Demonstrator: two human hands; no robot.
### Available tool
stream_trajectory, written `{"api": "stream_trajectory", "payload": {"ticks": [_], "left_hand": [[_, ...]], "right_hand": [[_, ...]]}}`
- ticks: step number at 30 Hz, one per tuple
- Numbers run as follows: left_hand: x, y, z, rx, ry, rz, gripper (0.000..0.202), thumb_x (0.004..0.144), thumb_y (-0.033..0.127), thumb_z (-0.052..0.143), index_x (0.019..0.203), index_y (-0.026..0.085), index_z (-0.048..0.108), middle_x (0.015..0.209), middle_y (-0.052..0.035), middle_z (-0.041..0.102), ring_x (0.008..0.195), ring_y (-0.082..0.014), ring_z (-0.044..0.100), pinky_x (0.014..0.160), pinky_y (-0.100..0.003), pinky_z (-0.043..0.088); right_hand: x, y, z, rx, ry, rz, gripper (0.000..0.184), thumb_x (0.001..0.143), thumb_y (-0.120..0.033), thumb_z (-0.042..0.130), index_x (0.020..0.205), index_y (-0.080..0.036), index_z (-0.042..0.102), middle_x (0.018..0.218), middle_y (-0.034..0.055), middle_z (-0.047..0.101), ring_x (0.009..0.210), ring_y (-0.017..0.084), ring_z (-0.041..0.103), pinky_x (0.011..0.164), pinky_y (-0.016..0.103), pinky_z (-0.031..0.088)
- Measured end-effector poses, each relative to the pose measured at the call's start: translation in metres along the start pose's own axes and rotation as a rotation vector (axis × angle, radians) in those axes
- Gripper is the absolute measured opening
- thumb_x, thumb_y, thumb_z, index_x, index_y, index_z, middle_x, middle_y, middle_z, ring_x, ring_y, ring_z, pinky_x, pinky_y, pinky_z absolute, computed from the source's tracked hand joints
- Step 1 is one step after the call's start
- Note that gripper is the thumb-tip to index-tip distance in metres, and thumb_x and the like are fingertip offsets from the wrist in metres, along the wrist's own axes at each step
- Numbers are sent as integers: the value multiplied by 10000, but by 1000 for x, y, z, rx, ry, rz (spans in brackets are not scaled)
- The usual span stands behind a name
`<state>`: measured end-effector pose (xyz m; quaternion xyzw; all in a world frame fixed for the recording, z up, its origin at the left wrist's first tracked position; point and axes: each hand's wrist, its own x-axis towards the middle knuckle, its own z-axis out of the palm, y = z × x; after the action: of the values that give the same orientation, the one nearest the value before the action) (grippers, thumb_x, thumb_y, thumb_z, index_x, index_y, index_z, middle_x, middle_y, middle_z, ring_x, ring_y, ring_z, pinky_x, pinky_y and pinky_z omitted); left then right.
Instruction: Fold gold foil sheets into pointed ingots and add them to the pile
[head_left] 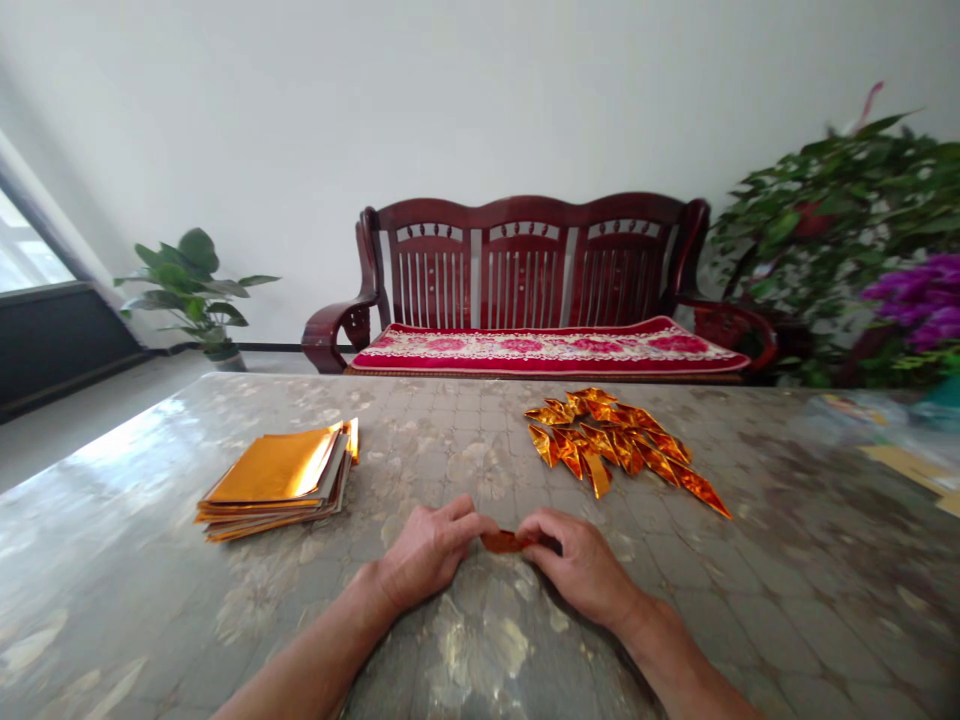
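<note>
Gold foil strip (504,542) betw. L hand (427,555), R hand (581,565)

view: head-worn camera | place: above the table's (750,610) near edge | facing: forward and down across it | nearness: left hand (427,555), right hand (581,565) close below; wooden bench (525,260) beyond far edge

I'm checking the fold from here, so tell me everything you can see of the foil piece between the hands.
The piece of gold-orange foil paper is small and narrow, folded into a flattened strip with a glossy, metallic, copper-toned surface. It lies crosswise between the hands: the fingers of the left hand pinch its left end, while the right hand covers its right end. It sits low over the mottled table top, though whether it touches cannot be told. The hands hide its ends, so the full fold cannot be seen.
</note>
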<state>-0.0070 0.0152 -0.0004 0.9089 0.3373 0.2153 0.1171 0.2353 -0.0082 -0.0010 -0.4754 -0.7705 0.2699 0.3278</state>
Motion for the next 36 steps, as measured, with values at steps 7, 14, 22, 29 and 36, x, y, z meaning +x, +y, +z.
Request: {"api": "stream_trajectory", "payload": {"ticks": [7,14,22,29,36], "left_hand": [[-1,1,-2,106,-80,73,478,817,29,445,1192,292,581,929,4,617,715,-135,606,638,-198,412],[-1,3,-3,149,-65,92,293,916,103,443,1097,246,624,881,-14,637,694,-137,609,617,-196,420],[-3,-7,3,-35,43,43,242,997,217,459,974,226,699,802,-23,691,710,-125,657,665,-182,454],[-4,-4,6,-43,54,4,244,1000,230,464,967,211,706,810,-31,707,711,-132,667,668,-188,469],[-3,-1,8,-15,48,31,287,1015,245,431,1024,232,717,819,-34,716,725,-132,671,688,-192,476]], "right_hand": [[0,0,0,-14,-26,-45,204,851,-125,587,874,-258,741,810,-11,668,783,153,625,742,244,451],[-1,6,0,-122,-35,-156,229,894,-156,575,909,-280,767,807,7,663,802,159,620,728,245,454],[-2,6,-5,-172,-75,-225,236,939,-205,558,988,-292,773,846,21,694,811,158,637,733,247,465],[-3,3,-4,-237,-81,-227,260,956,-202,533,991,-292,775,850,21,695,802,151,641,716,235,455],[-4,0,-3,-289,-66,-250,315,968,-166,475,1028,-292,757,821,22,664,793,152,616,709,238,430]]}}
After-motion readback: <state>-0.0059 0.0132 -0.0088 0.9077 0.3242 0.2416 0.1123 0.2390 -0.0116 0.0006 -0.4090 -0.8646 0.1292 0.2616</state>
